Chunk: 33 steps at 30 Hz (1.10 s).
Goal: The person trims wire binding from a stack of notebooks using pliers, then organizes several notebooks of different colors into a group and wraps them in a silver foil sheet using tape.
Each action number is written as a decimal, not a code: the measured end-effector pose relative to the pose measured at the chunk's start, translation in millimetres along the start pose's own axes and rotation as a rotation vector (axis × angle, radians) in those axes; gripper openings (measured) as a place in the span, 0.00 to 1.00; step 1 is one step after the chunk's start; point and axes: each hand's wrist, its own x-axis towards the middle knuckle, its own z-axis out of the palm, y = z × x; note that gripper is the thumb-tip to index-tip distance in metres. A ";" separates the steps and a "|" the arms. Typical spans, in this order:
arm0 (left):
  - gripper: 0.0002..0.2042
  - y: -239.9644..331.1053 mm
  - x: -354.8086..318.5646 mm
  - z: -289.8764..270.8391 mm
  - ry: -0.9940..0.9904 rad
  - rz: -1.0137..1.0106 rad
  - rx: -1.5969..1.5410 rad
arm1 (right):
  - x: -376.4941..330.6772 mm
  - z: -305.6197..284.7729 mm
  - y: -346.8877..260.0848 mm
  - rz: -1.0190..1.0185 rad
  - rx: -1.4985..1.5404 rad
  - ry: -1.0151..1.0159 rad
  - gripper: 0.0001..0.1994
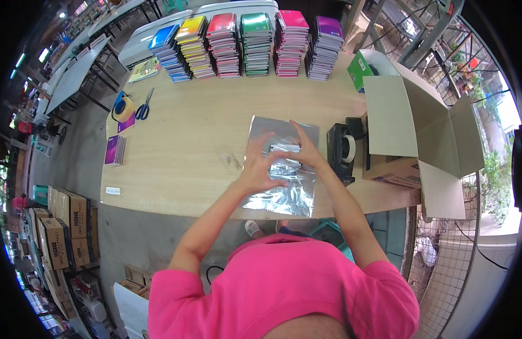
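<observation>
A sheet of shiny silver wrapping film (286,195) lies on the wooden table (199,135), right in front of me. My left hand (260,164) and my right hand (304,150) both press on a folded part of the film (286,165) at the sheet's middle. The film seems wrapped around a small flat thing (284,148), of which only a dark edge shows between my fingers.
A black tape dispenser (343,151) stands just right of the film, beside an open cardboard box (419,130). Several stacks of coloured notebooks (249,42) line the far edge. Scissors (143,107), a tape roll (123,106) and purple booklets (115,150) lie at left.
</observation>
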 end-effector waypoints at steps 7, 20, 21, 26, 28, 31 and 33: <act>0.18 -44.5 -11.9 49.3 0.071 -0.235 -0.414 | 6.2 2.0 9.2 -0.034 0.027 -0.020 0.54; 0.17 -36.2 -0.4 53.5 0.074 -0.633 -0.597 | -38.6 2.3 -20.6 -0.250 -0.153 0.120 0.05; 0.15 -39.4 -0.7 56.2 0.112 -0.597 -0.602 | -45.7 2.5 -19.4 -0.338 -0.273 0.135 0.06; 0.10 -45.4 -2.3 65.3 0.180 -0.580 -0.648 | -92.8 0.1 -30.9 -0.452 -0.591 0.210 0.13; 0.09 -40.7 -8.9 68.6 0.197 -0.559 -0.633 | -116.7 -20.2 -38.7 -0.337 -0.529 0.491 0.13; 0.08 -40.8 -18.4 65.4 0.186 -0.545 -0.587 | -149.7 -64.8 -34.0 0.066 -0.455 0.848 0.11; 0.08 -41.4 -18.2 69.0 0.197 -0.520 -0.619 | -164.4 -98.6 -9.9 0.490 -0.197 0.816 0.12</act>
